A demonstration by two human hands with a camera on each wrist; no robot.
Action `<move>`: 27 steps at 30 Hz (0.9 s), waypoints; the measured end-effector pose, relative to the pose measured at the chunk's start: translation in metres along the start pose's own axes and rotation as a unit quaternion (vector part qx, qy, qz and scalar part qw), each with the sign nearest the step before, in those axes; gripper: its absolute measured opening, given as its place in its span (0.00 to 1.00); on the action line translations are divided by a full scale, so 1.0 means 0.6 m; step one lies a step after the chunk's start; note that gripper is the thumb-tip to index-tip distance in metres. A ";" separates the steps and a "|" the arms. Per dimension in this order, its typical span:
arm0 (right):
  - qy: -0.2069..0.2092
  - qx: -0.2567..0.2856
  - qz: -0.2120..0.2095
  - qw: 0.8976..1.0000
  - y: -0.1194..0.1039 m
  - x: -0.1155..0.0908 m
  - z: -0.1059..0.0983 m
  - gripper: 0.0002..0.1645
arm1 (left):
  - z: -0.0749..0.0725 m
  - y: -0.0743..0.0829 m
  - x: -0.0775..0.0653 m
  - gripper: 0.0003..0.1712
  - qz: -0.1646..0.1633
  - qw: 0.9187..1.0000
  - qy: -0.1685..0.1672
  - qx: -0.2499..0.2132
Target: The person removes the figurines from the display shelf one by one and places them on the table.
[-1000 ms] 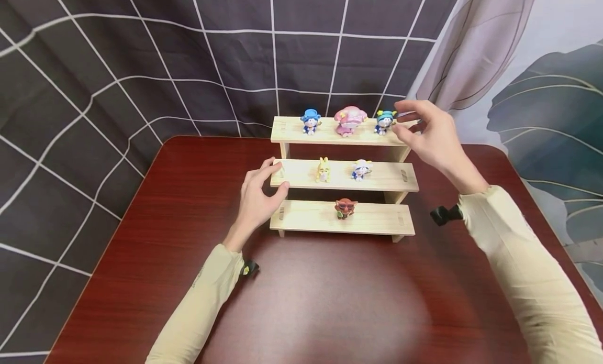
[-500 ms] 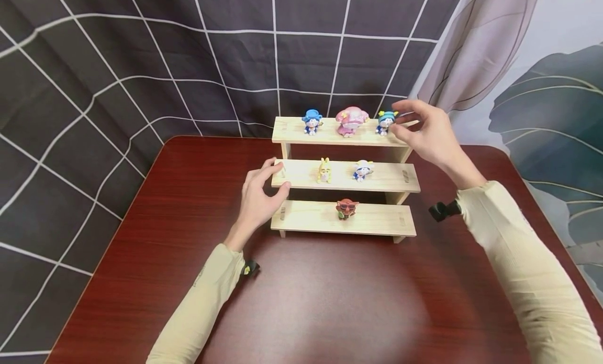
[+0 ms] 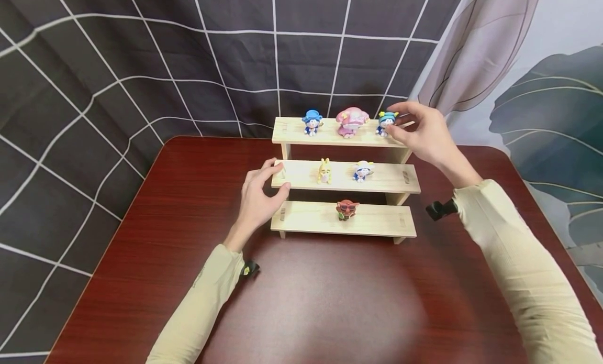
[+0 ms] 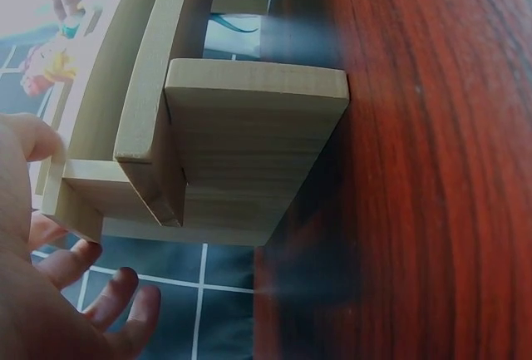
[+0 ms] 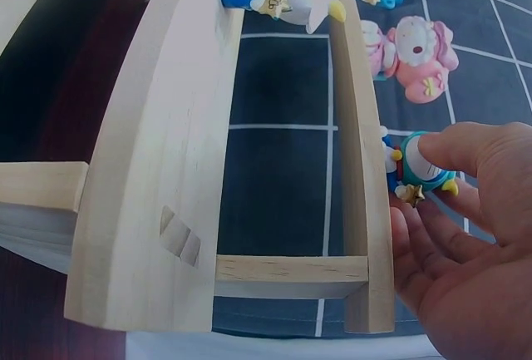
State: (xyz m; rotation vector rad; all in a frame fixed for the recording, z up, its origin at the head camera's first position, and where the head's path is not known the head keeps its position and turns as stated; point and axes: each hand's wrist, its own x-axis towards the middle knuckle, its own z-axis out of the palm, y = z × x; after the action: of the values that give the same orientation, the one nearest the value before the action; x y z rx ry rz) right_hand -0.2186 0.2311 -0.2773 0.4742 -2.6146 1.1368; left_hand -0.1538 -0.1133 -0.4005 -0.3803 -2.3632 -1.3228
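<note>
On a three-step wooden display shelf [image 3: 301,220], small figurines stand on each step. My left hand [image 3: 258,194] holds the left end of the middle board, thumb at its front edge and fingers toward the back; the left wrist view shows the hand [image 4: 41,244] around that end. At the top step's right end, my right hand [image 3: 426,133] pinches a figurine in a teal hat [image 5: 416,165], thumb on its face and fingers behind. A pink-hatted figurine [image 3: 351,122] and a blue-hatted one [image 3: 312,123] share that step.
A yellow rabbit-eared figurine [image 3: 324,171] and a white-hatted figurine [image 3: 363,171] stand on the middle step. A reddish-brown figurine with sunglasses [image 3: 346,209] is on the lowest. Behind the red-brown table [image 3: 188,207] hangs a dark checked cloth [image 3: 235,55].
My right hand has shifted slightly left and closed its thumb and fingers onto the teal-hatted figurine. The left hand stays in place on the shelf.
</note>
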 end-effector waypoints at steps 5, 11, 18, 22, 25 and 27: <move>-0.001 -0.002 0.001 1.000 -0.001 0.002 0.000 0.21 | -0.001 0.001 0.001 0.27 -0.001 1.000 0.001 0.000; -0.002 -0.006 0.004 1.000 -0.001 0.000 0.000 0.20 | 0.000 0.002 0.002 0.26 -0.001 1.000 -0.001 0.001; 0.004 -0.004 -0.004 1.000 -0.001 -0.001 0.000 0.19 | -0.001 0.003 0.000 0.26 -0.004 1.000 0.000 -0.002; 0.010 0.001 -0.006 1.000 -0.001 -0.002 0.000 0.19 | 0.000 0.001 0.001 0.27 -0.003 1.000 0.000 -0.003; 0.014 0.005 -0.007 1.000 -0.002 -0.005 -0.002 0.19 | 0.000 0.000 0.001 0.26 -0.004 1.000 -0.001 -0.002; 0.017 0.005 -0.008 1.000 -0.004 -0.008 -0.003 0.19 | 0.000 0.000 0.002 0.26 -0.004 1.000 -0.001 -0.001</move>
State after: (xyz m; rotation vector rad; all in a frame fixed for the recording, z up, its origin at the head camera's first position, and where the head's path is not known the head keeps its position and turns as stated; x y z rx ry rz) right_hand -0.2132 0.2317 -0.2760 0.4716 -2.5726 1.1438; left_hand -0.1548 -0.1135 -0.3999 -0.3735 -2.3669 -1.3286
